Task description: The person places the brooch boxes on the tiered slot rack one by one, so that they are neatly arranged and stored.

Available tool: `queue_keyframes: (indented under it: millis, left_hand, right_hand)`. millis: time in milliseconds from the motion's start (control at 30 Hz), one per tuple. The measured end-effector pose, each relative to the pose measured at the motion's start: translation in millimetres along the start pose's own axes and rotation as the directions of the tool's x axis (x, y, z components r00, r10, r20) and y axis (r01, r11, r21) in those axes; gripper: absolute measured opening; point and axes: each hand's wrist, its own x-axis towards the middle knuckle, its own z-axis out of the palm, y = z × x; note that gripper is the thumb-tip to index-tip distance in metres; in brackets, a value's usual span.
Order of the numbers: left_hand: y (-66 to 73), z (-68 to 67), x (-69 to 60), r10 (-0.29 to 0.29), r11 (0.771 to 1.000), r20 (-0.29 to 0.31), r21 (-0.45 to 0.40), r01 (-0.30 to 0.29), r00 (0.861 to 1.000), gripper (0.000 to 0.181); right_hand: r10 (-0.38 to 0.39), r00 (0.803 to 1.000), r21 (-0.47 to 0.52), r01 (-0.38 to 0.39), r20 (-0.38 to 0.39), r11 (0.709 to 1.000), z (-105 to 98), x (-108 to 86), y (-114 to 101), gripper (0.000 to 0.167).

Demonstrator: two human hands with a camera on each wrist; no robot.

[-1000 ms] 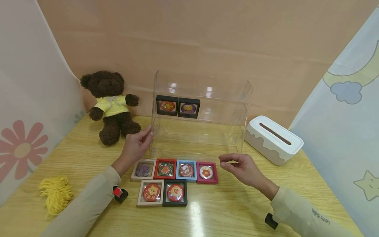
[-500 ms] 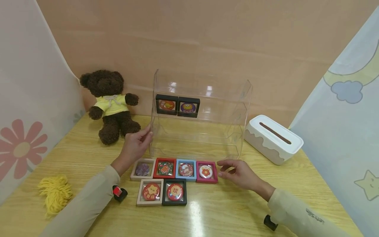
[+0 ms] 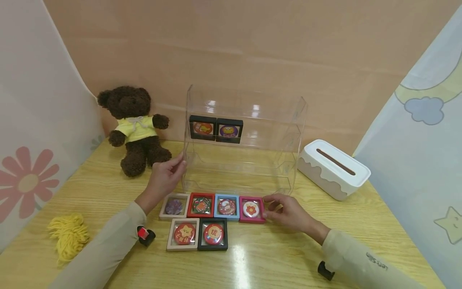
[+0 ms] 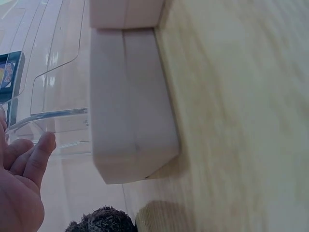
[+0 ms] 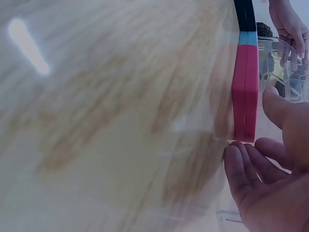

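In the head view, my left hand (image 3: 167, 176) pinches the left side edge of a clear acrylic display rack (image 3: 245, 158). Two black-framed badges, one orange (image 3: 203, 127) and one purple (image 3: 229, 131), stand on an upper tier at its left. My right hand (image 3: 288, 212) is at the right edge of a pink-framed badge (image 3: 251, 209) with a red flower. In the right wrist view, fingertips (image 5: 235, 150) meet the end of the pink frame (image 5: 245, 92), while the thumb stays apart from it. Left of it lie light blue (image 3: 227, 207), red (image 3: 202, 206) and beige (image 3: 175, 206) frames.
A beige (image 3: 183, 234) and a black-framed badge (image 3: 213, 234) lie in front of that row. The brown teddy bear (image 3: 133, 128) sits behind my left hand. Yellow yarn (image 3: 68, 237) lies at the left, and a white tissue box (image 3: 332, 168) stands right of the rack.
My right hand has moved down and left, from beside the rack's front to the pink frame's right edge. The left hand keeps its hold on the rack.
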Motion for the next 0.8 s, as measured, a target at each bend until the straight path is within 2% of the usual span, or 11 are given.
queue_keyframes:
  millis: [267,500,800]
  left_hand:
    - [0.7,-0.4,-1.9,-0.019,1.000,0.011,0.006,0.019,1.000,0.033]
    - [1.5,-0.5,-2.0,-0.009,1.000,0.003,-0.001,0.009,1.000,0.033]
    - [2.7,-1.5,-1.8,-0.031,1.000,0.014,0.002,0.031,0.999,0.032]
  right_hand:
    - [0.006,1.000,-0.039,-0.007,-0.006,0.999,4.1,1.1,-1.9,0.042]
    - [0.001,1.000,-0.019,-0.001,0.007,1.000,3.6,-0.8,-0.8,0.045]
    - [0.010,0.995,0.010,-0.011,0.097,1.000,-0.5,-2.0,-0.5,0.060]
